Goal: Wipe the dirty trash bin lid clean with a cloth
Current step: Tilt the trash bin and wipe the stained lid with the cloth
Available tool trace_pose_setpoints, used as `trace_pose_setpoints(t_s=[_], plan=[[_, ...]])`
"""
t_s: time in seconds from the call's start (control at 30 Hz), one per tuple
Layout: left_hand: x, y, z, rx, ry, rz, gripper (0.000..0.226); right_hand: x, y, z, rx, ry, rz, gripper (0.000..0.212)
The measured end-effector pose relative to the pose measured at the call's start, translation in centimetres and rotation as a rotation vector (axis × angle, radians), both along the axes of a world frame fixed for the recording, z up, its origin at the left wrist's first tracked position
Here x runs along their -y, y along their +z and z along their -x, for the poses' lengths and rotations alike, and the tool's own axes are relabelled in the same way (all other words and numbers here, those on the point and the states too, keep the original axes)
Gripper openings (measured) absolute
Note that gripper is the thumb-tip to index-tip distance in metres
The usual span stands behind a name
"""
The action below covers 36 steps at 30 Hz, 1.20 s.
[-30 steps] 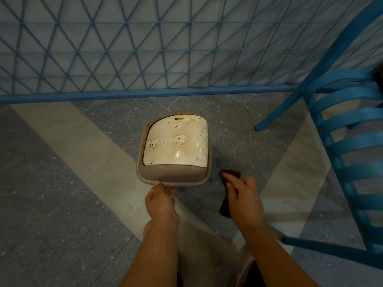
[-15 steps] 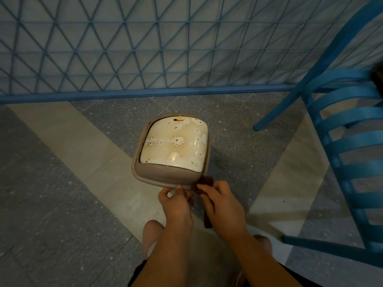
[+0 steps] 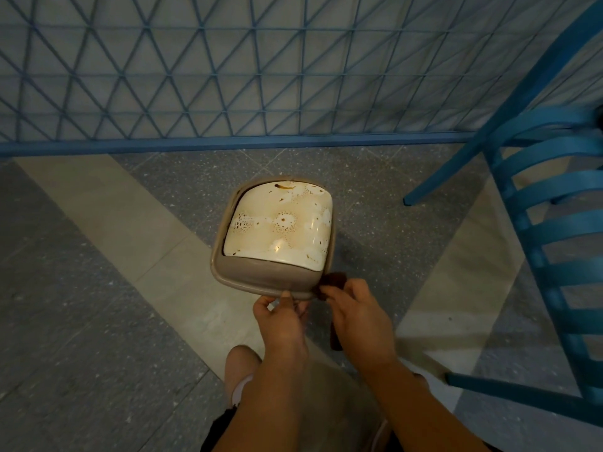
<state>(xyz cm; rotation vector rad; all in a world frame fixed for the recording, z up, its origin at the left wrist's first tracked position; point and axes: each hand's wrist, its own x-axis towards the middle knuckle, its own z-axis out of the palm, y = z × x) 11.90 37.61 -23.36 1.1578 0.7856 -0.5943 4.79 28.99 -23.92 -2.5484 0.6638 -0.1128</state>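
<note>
Both hands at the near rim of the bin lid, cloth in the right.

Trash bin lid (image 3: 277, 230) sits frame centre on the floor (image 3: 98, 321): cream panel, brown stains and speckles all over, inside a taupe frame. Left hand (image 3: 280, 321) at 6 o'clock of the lid, grip closed on the near rim, thumb on top, fingers under. Right hand (image 3: 359, 318) at 5 o'clock, grip pinched shut on a dark brown cloth (image 3: 332, 280); cloth top touches the lid's near right corner, the rest hangs below the hand. Blue slatted chair (image 3: 554, 239) at 3 o'clock, well apart from the lid. Blue lattice fence (image 3: 228, 76) at 12 o'clock. Person's knee (image 3: 241, 370) at 6 o'clock, under the left forearm.
</note>
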Motion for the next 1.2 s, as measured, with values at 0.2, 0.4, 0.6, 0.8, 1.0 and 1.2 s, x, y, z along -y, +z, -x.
trace_pose_setpoints(t_s=[0.2,0.4,0.6,0.8,1.0,1.2], plan=[[0.1,-0.2,0.1,0.002,-0.015,-0.003,0.015,1.2,-0.3,-0.7,0.029,0.016,0.096,0.025],[0.3,-0.5,0.0,0.007,0.010,0.000,0.019,0.2,-0.2,-1.4,0.052,-0.134,-0.021,0.026],[-0.2,-1.3,-0.1,-0.013,-0.039,-0.055,0.017,-1.8,0.2,0.2,-0.006,0.071,-0.005,0.035],[-1.8,-0.6,-1.5,-0.005,0.090,-0.070,0.034,-0.2,-0.1,0.9,-0.075,-0.283,-0.106,0.031],[-1.1,-0.6,0.4,-0.069,0.067,-0.016,0.036,-1.9,0.3,1.3,0.025,-0.199,-0.107,0.031],[-0.7,-0.4,0.2,-0.061,0.088,0.019,0.030,-3.0,0.3,-0.6,0.019,0.088,-0.077,0.036]])
